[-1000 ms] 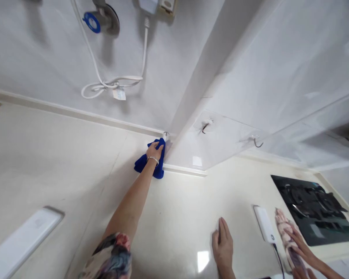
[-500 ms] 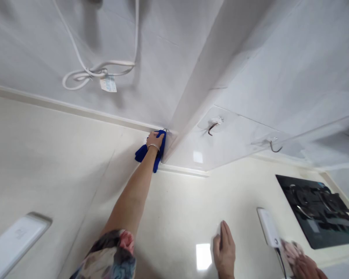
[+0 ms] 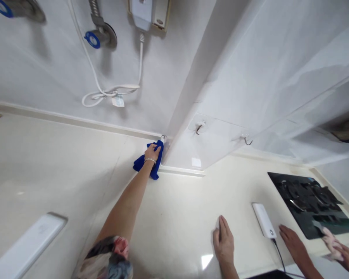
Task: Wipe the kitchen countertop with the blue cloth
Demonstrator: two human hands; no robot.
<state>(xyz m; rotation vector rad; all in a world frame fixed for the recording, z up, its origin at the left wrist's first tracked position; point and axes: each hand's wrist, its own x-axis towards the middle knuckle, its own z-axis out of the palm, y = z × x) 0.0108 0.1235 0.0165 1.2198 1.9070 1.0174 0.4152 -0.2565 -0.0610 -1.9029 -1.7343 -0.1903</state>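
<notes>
My left hand [image 3: 152, 152], with a bracelet at the wrist, grips a blue cloth [image 3: 155, 170] against the inner corner where the counter meets a wall pillar. Part of the cloth hangs out on both sides of the hand, and the fingertips are partly hidden in it. On the cream counter [image 3: 177, 217], lower down, rests my right hand [image 3: 224, 242]. Its fingers are stretched out and it holds nothing. A floral sleeve [image 3: 107, 257] covers my left upper arm.
A co-worker's hand [image 3: 293, 242] lies by a white power bank [image 3: 264, 221]; another holds a pink cloth [image 3: 331, 244] beside the black gas hob [image 3: 308, 201]. A white box-shaped object [image 3: 29, 246] is at lower left. Wall hooks [image 3: 199, 128], a looped cable [image 3: 97, 97] and valves [image 3: 100, 38] line the wall.
The view has tilted upward, bringing valves and a socket into sight. My left hand stays at the corner with the blue cloth. The co-worker's pink cloth has moved right to the hob's edge.
</notes>
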